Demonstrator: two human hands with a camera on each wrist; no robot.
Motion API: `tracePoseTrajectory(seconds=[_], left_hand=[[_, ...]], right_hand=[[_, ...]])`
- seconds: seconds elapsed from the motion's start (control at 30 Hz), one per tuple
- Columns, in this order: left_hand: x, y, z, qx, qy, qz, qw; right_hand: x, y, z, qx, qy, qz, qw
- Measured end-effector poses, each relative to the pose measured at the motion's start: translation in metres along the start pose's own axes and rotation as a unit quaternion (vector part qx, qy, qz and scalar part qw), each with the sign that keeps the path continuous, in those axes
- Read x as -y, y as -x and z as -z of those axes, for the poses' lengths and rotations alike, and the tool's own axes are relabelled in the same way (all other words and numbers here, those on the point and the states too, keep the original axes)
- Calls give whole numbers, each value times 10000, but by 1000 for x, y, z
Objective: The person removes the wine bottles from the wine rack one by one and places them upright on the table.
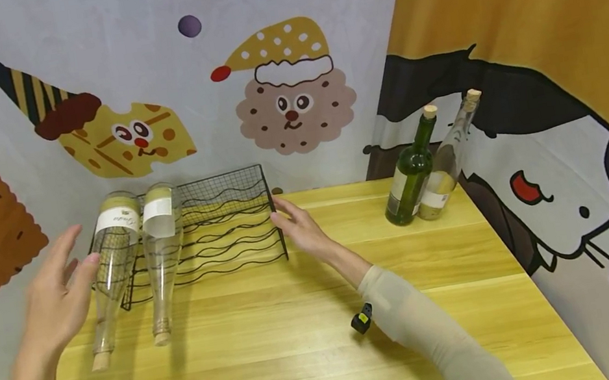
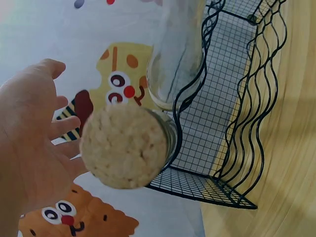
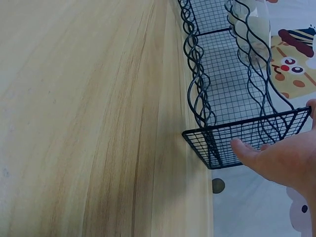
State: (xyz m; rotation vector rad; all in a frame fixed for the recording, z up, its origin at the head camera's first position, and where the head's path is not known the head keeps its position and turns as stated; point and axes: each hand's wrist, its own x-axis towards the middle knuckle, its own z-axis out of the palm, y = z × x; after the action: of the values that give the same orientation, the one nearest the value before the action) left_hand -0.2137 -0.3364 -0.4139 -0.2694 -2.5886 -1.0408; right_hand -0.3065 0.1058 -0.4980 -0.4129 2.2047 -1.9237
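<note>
A black wire wine rack [image 1: 227, 188] sits near the back of the table. Two clear glass bottles lie on its left part, corks toward me: the outer bottle [image 1: 111, 258] and the inner bottle [image 1: 160, 261]. My left hand [image 1: 54, 296] is held beside the outer bottle with fingers spread; in the left wrist view a gap shows between it and the cork [image 2: 123, 145]. At the rack's right end, my right hand [image 1: 306, 232] touches the mesh side panel [image 3: 219, 143], thumb extended along its outside. Its other fingers are partly hidden.
A green wine bottle [image 1: 410, 171] and a clear corked bottle [image 1: 444, 175] stand upright at the table's back right. The wooden table [image 1: 304, 347] meets a printed cloth [image 1: 140, 37] behind and another cloth [image 1: 558, 145] at its right edge.
</note>
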Motion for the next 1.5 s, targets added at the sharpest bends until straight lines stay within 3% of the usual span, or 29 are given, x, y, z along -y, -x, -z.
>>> tracePoseTrajectory(seconds=[0.3,0.63,0.93,1.1,1.5], left_hand=[[-12,2,-10,-82,-431,-1106,9929],[-23,10,-17,179,-843,-1929,9774],[-31,21,-22,468,-1316,-2182,9659],[-34,26,-24,738,-1759,-2396,9519],[-32,35,-36,965,-1801,-2999,9318]], right_hand=[[-1,-1,-1,29,43,16,10000],[0,0,-1,10,62,10,10000],[0,2,-2,-29,66,62,10000],[0,1,-3,-36,75,53,10000],[-1,2,-3,-87,99,103,9999]])
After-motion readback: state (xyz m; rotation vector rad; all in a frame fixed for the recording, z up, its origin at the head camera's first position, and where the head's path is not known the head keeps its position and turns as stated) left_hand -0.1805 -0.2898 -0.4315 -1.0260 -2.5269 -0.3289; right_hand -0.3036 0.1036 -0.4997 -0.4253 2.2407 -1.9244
